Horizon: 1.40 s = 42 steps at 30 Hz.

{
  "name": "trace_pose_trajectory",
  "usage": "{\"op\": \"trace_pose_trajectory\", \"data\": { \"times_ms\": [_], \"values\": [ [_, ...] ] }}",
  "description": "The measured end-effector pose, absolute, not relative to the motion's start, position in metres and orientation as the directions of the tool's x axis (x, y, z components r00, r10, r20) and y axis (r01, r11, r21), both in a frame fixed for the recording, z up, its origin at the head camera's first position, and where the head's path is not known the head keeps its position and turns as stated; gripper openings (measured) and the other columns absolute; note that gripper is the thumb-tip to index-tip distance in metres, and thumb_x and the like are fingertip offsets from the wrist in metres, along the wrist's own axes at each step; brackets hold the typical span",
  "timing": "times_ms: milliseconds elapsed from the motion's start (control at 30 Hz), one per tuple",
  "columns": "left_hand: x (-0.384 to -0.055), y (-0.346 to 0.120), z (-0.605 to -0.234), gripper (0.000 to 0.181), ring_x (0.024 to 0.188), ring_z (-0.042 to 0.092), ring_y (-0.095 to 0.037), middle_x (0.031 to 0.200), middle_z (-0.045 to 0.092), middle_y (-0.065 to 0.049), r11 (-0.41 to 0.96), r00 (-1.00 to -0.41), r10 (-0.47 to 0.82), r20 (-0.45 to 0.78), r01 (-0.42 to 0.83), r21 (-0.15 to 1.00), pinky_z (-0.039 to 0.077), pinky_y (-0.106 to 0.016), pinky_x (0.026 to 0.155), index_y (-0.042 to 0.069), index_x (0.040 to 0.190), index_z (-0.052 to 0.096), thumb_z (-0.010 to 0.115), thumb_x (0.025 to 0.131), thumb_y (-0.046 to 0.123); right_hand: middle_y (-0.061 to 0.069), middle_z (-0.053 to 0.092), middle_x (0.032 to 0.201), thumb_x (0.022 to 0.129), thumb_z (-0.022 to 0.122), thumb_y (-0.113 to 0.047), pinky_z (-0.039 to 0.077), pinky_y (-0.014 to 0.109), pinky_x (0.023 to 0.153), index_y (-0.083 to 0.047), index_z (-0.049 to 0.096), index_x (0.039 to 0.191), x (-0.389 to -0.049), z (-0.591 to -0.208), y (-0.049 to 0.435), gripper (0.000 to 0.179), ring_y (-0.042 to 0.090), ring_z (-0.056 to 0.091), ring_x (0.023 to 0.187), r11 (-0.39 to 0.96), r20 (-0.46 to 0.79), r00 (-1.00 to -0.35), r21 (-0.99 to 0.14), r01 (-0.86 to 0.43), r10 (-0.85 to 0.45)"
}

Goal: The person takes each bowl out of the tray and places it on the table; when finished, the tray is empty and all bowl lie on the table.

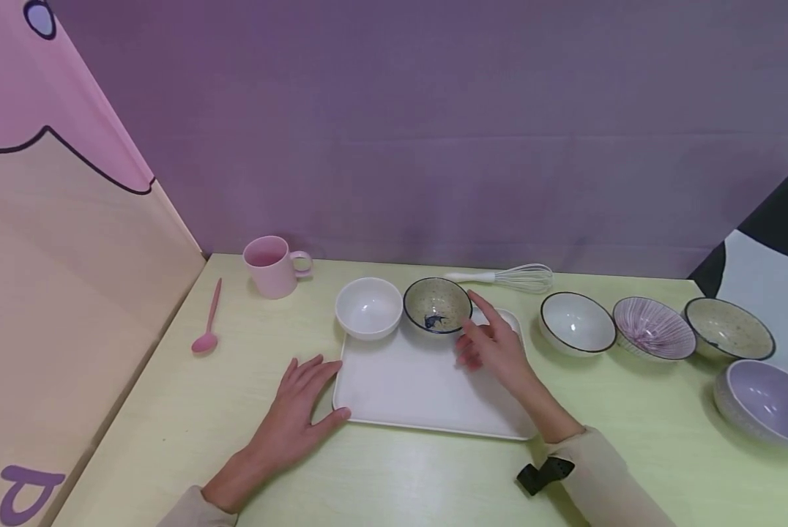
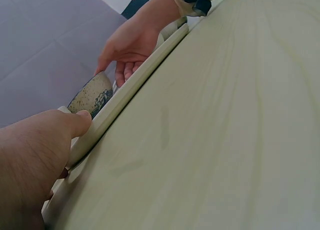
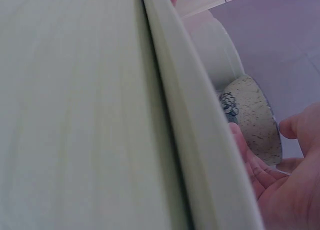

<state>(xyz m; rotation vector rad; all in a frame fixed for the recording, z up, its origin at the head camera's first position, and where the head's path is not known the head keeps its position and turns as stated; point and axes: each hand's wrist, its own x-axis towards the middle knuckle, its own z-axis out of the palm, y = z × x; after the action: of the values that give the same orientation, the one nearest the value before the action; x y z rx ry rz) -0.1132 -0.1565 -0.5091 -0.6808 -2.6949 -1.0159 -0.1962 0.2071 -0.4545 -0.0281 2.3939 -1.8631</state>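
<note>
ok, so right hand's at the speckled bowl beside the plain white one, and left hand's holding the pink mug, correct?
Left hand is wrong: it's at the near-left corner of the white tray, and the pink mug stands apart from it, as the head view shows. Right hand at the speckled bowl, beside the plain white bowl: correct.

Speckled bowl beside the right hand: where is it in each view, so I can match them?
Head: the speckled bowl is slightly right of and below centre, beside the white bowl.
Left wrist: left of centre, beyond the tray's rim.
Right wrist: right of centre.
Shared landmark: the right hand, next to the bowl in all three.
</note>
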Motion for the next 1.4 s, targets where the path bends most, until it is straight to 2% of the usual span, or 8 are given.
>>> {"op": "trace_pose_trajectory", "data": {
  "times_ms": [100,267,667,1100,1400],
  "values": [
    [-0.113,-0.157,-0.509,0.069,0.157,0.044,-0.043,0.158,0.063,-0.013,0.656,-0.876,0.354,0.329,0.483,0.580,0.016,-0.068,0.136,0.004,0.157,0.059,0.077,0.102,0.042,0.020,0.078,0.092,0.116,0.059,-0.018,0.067,0.032,0.059,-0.021,0.030,0.177,-0.198,-0.456,0.204,0.067,0.016,0.076,0.065,0.245,-0.075,-0.994,-0.968,0.055,-0.075],
    [-0.112,-0.156,-0.509,0.070,0.157,0.044,-0.043,0.159,0.062,-0.014,0.655,-0.876,0.354,0.329,0.483,0.581,0.016,-0.068,0.136,0.003,0.157,0.058,0.077,0.102,0.042,0.028,0.079,0.098,0.115,0.059,-0.014,0.067,0.032,0.059,-0.016,0.033,0.175,-0.201,-0.458,0.200,0.065,0.016,0.078,0.068,0.219,-0.046,-0.997,-0.975,0.033,-0.055],
    [-0.113,-0.156,-0.509,0.073,0.159,0.043,-0.041,0.160,0.062,-0.013,0.656,-0.879,0.358,0.316,0.478,0.585,0.015,-0.066,0.137,0.004,0.158,0.058,0.079,0.100,0.042,0.030,0.080,0.094,0.114,0.059,-0.014,0.066,0.031,0.056,-0.017,0.039,0.173,-0.200,-0.457,0.194,0.062,0.016,0.079,0.064,0.184,-0.042,-0.999,-0.982,0.045,0.021],
    [-0.113,-0.157,-0.510,0.070,0.157,0.044,-0.042,0.159,0.063,-0.012,0.651,-0.876,0.354,0.328,0.483,0.585,0.016,-0.068,0.136,0.004,0.158,0.059,0.076,0.102,0.043,0.028,0.080,0.088,0.111,0.057,-0.006,0.067,0.030,0.056,-0.015,0.045,0.170,-0.202,-0.456,0.192,0.061,0.015,0.079,0.064,0.136,-0.054,-0.995,-0.989,0.065,0.082],
    [-0.113,-0.156,-0.509,0.069,0.157,0.045,-0.042,0.159,0.063,-0.011,0.653,-0.878,0.353,0.323,0.479,0.587,0.016,-0.068,0.136,0.004,0.157,0.059,0.077,0.102,0.041,0.023,0.080,0.081,0.107,0.057,-0.003,0.069,0.033,0.060,-0.014,0.048,0.169,-0.193,-0.451,0.197,0.063,0.018,0.079,0.063,0.178,-0.053,-0.994,-0.982,0.069,0.094]
  ]
}}
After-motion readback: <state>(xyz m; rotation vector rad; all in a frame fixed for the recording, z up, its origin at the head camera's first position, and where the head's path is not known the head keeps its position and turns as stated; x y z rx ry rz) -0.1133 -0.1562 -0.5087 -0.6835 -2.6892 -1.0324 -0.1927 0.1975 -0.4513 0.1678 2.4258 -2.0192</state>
